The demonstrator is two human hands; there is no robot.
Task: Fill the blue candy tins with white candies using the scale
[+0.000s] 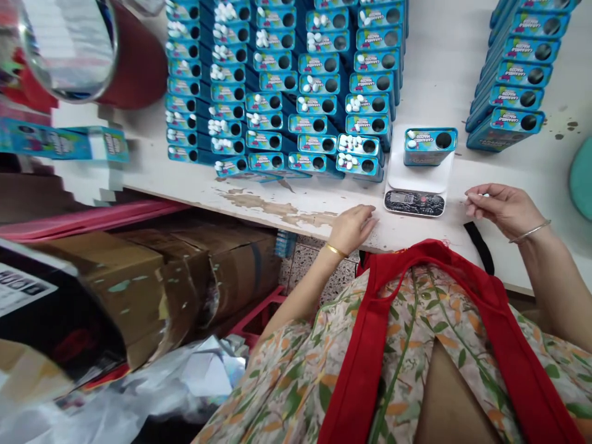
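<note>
Your left hand (354,228) rests at the front edge of the surface (439,80), fingers loosely curled and holding nothing visible. Your right hand (506,206) hovers right of the digital scale (415,201), thumb and fingertips pinched close; you cannot tell whether anything is between them. On the scale's platform stands a blue candy tin (423,156), white candies (411,139) on its top beside the round opening. Rows of blue tins (272,140) stand to the left.

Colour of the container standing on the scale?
Blue: the container on the scale, best seen in the head view.
</note>
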